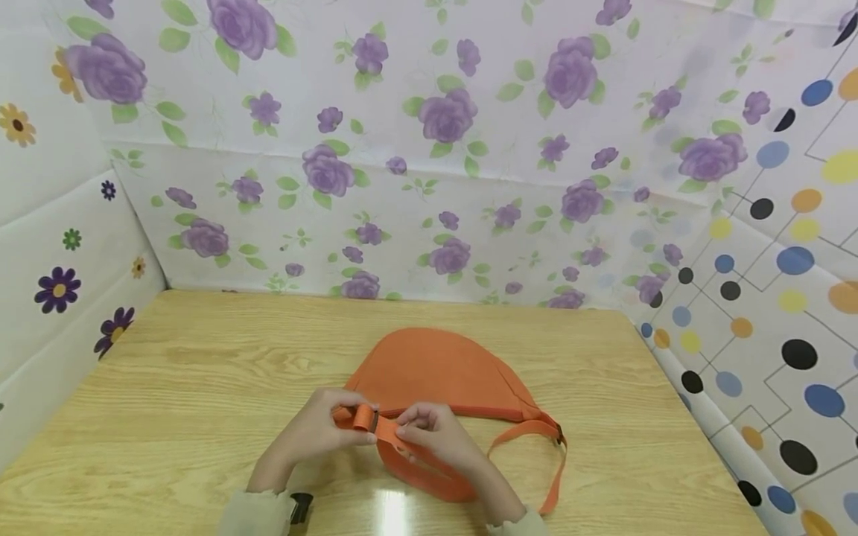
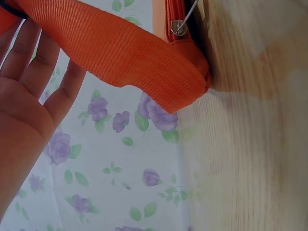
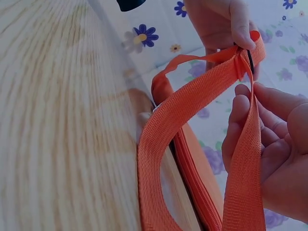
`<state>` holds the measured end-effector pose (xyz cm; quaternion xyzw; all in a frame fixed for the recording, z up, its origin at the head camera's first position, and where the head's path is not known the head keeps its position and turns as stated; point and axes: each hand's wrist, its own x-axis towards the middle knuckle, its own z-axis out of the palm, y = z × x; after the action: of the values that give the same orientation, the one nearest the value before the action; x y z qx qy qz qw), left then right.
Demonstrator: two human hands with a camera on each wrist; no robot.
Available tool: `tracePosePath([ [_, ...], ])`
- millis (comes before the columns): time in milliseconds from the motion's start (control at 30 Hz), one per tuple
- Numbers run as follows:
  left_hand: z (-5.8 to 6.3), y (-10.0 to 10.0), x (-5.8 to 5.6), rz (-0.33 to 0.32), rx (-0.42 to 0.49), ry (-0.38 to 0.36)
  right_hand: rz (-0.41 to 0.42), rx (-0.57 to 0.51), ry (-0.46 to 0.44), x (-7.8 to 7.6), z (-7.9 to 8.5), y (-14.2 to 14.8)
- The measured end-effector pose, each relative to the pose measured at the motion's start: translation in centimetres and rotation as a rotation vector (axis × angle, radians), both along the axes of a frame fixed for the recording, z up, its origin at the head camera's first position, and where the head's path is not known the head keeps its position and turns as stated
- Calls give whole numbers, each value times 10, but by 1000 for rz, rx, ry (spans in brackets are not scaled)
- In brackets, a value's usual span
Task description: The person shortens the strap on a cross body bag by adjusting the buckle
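Note:
An orange waist bag lies on the wooden table, its zipper edge toward me. Just in front of it, my left hand holds the webbing strap at a dark slider buckle, where the strap forms a small loop. Thumb and fingers of my right hand pinch the strap close to that slider. In the left wrist view the strap crosses in front of the bag's end, where a metal zipper pull shows. A longer loop of strap hangs below both hands.
Another orange strap end trails on the table at the bag's right. A black piece shows beside the left sleeve. Flower-printed sheeting stands behind the table, with dotted sheeting on the right.

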<state>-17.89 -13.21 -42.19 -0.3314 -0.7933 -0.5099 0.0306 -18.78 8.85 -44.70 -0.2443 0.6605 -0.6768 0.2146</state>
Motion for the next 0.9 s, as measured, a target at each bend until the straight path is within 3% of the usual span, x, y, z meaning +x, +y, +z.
tracePosePath([
  [200,-1,-1,-1,-19,21,-5,3,31,-5,1,3,-1],
  [367,-2,-2,-2,-32,34,5,8,18,21,6,15,-4],
  [533,12,1,4,-69,62,36,13,-30,34,9,22,-7],
  [733,25,3,9,-71,63,19,24,-47,37,6,17,-8],
  [900,12,2,4,-56,39,-21,16,-30,43,0,2,-7],
])
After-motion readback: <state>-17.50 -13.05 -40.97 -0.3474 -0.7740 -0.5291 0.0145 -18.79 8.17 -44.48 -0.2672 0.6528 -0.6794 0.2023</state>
